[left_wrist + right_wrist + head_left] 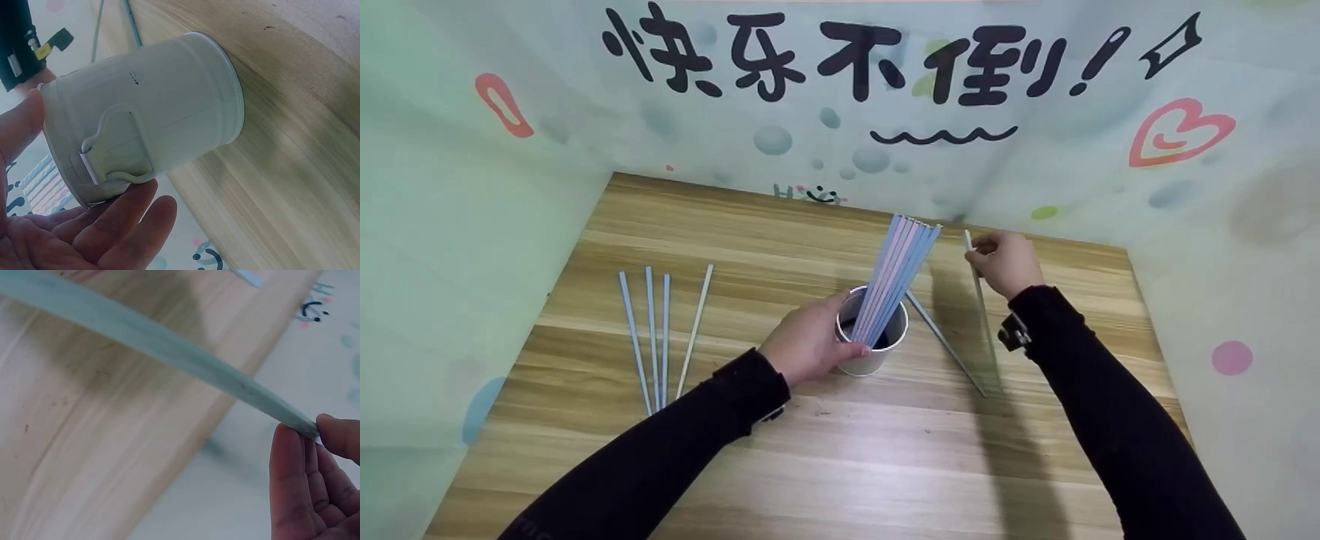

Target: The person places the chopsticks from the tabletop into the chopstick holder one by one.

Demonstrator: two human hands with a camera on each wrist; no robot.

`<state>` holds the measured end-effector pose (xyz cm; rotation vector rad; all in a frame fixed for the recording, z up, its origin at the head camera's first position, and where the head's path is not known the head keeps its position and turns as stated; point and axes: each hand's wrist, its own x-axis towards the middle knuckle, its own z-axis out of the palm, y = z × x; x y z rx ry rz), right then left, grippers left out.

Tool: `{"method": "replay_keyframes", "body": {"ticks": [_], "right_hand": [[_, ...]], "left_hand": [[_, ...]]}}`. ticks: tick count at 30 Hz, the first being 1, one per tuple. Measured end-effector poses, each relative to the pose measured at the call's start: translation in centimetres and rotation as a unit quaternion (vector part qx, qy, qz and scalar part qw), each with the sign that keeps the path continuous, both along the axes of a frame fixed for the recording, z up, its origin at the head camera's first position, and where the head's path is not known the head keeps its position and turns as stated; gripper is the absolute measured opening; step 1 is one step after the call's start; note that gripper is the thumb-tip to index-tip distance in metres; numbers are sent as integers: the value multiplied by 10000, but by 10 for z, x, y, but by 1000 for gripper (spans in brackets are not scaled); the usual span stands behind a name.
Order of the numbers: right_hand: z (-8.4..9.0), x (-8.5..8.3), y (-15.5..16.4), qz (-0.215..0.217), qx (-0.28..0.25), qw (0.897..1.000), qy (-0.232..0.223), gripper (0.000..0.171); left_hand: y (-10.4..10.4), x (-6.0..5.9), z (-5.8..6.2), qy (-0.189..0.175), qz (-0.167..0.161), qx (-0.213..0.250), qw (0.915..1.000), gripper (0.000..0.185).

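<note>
Two hands are busy at the table (810, 465). The left hand (808, 341) has thumb and fingers wrapped about the rim of the white cup (862, 365) — seemingly to steady it, since the tall pink and blue bundle (894, 274) inside leans well past the edge. The right hand (1009, 262) pinches one pale stick (982, 315) near its top end, which probably leaves most of its length free; it slants to the right of the cup.

Counted out: one cup, one pale stick held, one blue stick (947, 346) lying between cup and right hand, then three blue sticks (634, 334) and one whitish stick (695, 330) spread at the left. The bundle's sticks overlap — too tightly to number surely.
</note>
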<state>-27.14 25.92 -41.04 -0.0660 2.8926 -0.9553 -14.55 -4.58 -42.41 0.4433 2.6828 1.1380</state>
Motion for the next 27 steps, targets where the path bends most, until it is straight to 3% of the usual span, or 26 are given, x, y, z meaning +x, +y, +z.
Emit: {"method": "replay_keyframes", "body": {"ticks": [13,27], "right_hand": [[37,5,3,-362,-1121,9930,110,37],[72,9,-13,-830,-2776,9562,405,26]], "left_hand": [[-1,1,1,-39,21,-7,10000,77],[0,1,2,-118,65,-123,9998,79]]}}
